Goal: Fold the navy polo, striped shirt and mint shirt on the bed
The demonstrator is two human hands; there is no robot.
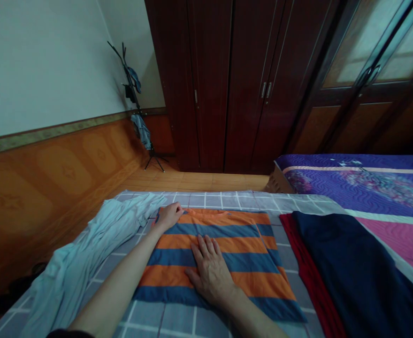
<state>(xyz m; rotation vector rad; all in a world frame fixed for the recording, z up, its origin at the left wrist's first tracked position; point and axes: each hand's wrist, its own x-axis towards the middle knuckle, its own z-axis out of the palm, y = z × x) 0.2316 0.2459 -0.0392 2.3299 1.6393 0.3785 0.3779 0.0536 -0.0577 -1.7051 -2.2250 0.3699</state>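
Observation:
An orange and blue striped shirt (252, 263) lies spread on the checked bedsheet, its neckline toward the far edge. At the shirt's far left corner, my left hand (170, 216) is closed with its fingers on the cloth near the shoulder. My right hand (211, 274) rests flat on the middle of the shirt, palm down, fingers stretched out. The shirt's right side has a folded strip running along it. Part of the shirt's near edge is hidden under my right wrist.
A pale crumpled garment (76, 263) lies left on the checked sheet (178, 324). Dark blue and red folded clothes (354, 263) lie right. Beyond stand a coat stand (132, 89), a dark wooden wardrobe (213, 94) and a bed with a purple floral cover (368, 178).

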